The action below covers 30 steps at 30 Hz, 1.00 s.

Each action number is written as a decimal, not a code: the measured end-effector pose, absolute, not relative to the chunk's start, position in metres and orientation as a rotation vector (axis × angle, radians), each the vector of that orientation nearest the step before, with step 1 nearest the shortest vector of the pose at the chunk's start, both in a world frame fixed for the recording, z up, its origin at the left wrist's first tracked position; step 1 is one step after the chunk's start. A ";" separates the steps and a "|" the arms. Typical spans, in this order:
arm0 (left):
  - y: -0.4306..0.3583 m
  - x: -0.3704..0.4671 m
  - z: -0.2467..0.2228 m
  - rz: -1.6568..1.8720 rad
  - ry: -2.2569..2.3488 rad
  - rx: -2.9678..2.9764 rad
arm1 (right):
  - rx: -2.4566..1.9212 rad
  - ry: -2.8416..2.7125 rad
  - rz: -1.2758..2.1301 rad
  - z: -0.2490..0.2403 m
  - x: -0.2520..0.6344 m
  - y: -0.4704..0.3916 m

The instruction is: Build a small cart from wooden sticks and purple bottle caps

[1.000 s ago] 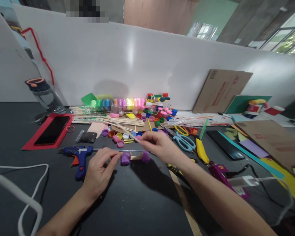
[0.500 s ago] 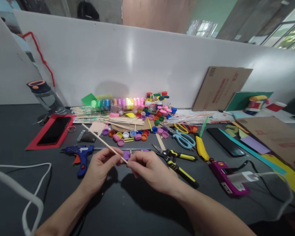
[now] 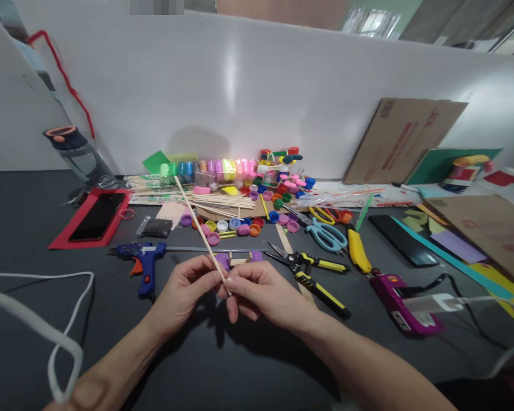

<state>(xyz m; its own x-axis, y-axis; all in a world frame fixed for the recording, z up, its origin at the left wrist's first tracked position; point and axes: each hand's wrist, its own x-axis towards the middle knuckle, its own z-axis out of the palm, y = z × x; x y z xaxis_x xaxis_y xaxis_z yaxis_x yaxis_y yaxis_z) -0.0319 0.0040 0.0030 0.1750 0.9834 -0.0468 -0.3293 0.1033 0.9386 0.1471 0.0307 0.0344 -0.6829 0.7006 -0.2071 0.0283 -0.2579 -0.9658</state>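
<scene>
A thin wooden stick slants up and to the left from my fingertips, over the dark table. My left hand pinches it near its lower end. My right hand is closed on the same end, thumb and index finger together, with the other fingers curled below. Just behind my hands lies a small piece with purple ends and light sticks between them, partly hidden by my fingers.
A blue glue gun lies left, yellow-black pliers right. Bottle caps, wooden sticks and blue scissors are behind. A purple power strip with cables lies right; a white cable loops left.
The stick has swung to a steeper slant, and its lower end sits between both hands. The view has tilted down slightly, showing more of the purple-ended piece.
</scene>
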 end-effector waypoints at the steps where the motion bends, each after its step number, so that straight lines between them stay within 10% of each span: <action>1: 0.003 -0.032 0.005 1.182 0.863 0.965 | -0.908 -1.557 1.949 0.035 0.148 0.031; 30: -0.007 -0.026 0.004 0.695 0.820 1.012 | -0.877 -1.275 1.638 0.028 0.149 0.040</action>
<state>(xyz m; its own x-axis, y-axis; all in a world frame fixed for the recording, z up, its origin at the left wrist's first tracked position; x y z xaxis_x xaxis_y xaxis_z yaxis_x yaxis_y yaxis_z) -0.0263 -0.0068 0.0038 0.5198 0.8137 -0.2604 -0.1239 0.3733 0.9194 0.1490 0.0396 0.0285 -0.3836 0.9232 -0.0218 -0.2051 -0.1082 -0.9727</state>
